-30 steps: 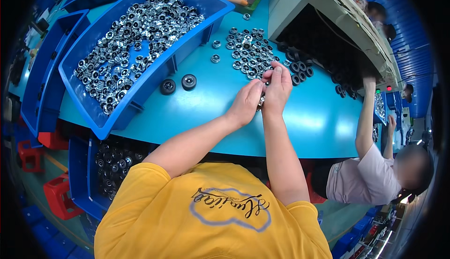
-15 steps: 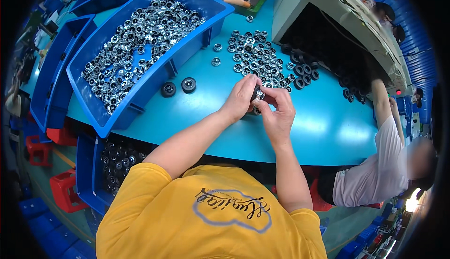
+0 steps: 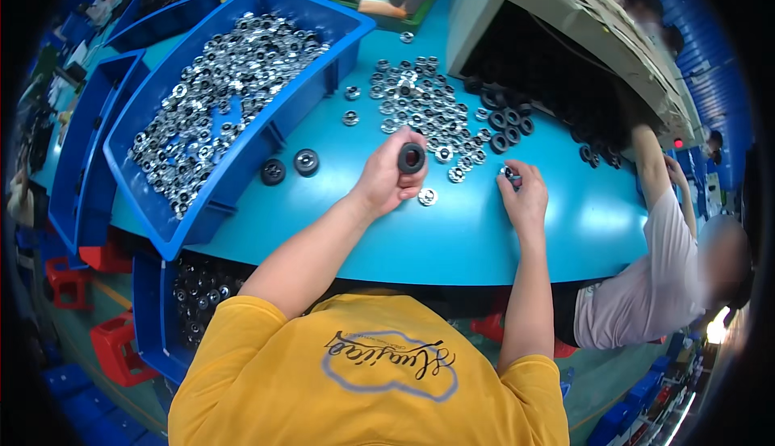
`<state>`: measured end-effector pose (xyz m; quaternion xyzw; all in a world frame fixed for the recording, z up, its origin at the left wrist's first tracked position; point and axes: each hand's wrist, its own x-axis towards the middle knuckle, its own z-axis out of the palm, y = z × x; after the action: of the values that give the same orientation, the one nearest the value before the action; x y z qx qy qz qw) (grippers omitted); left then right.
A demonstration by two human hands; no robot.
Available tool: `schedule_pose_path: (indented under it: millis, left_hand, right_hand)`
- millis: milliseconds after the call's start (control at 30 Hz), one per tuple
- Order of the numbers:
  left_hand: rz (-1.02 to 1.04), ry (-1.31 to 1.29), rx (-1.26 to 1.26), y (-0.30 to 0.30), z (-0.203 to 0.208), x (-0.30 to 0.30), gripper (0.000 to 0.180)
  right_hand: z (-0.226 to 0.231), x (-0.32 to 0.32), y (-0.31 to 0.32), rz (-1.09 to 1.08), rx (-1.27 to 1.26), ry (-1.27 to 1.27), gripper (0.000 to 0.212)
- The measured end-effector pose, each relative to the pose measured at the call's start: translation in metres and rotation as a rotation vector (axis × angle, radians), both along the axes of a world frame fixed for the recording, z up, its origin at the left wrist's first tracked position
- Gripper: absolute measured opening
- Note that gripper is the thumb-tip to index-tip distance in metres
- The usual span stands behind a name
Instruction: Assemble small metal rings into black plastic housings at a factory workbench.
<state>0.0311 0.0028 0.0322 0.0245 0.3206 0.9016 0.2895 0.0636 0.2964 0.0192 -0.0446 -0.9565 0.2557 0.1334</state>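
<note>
My left hand (image 3: 383, 178) is closed around a black rubber tire (image 3: 401, 158), whose round hole faces up toward me. Apart from it to the right, my right hand (image 3: 528, 197) pinches a small chrome wheel hub (image 3: 508, 173) between thumb and fingers, above the blue-green table. One loose chrome hub (image 3: 428, 196) lies just below the left hand's fingers. Beyond both hands spreads a group of chrome hubs (image 3: 416, 95). To the left rest two black wheels, one dark (image 3: 273, 171) and one with a silvery middle (image 3: 307, 162).
A large blue bin (image 3: 218, 196) full of chrome hubs stands at left. Loose black tires (image 3: 512, 116) lie by a pale open-fronted box (image 3: 464, 38) at right, where a co-worker's arm (image 3: 648, 159) reaches in. Below the table's left edge, another blue bin (image 3: 149, 309) holds dark wheels.
My hands were together around a black tire and a chrome piece. Now they are apart: the left keeps a tire, and the right has moved rightward with a hub in its fingers.
</note>
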Motion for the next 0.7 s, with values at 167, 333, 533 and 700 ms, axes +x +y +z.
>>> schedule_pose_path:
  millis: [167,333,533,700]
  left_hand:
    - [-0.014,0.009,0.01,-0.002,0.001,-0.001,0.043]
    - [-0.052,0.061,0.008,-0.002,0.005,0.0,0.043]
    - [-0.097,0.069,0.058,-0.004,0.003,0.0,0.044]
    - [-0.113,0.049,0.088,-0.003,0.0,-0.001,0.045]
  right_hand:
    - [0.005,-0.003,0.004,-0.013,0.087,0.043,0.036]
    - [0.005,-0.02,-0.012,0.062,0.222,0.182,0.035]
    - [-0.007,-0.042,-0.014,0.034,0.39,0.212,0.03]
    - [-0.016,-0.047,-0.009,0.016,0.389,0.212,0.021]
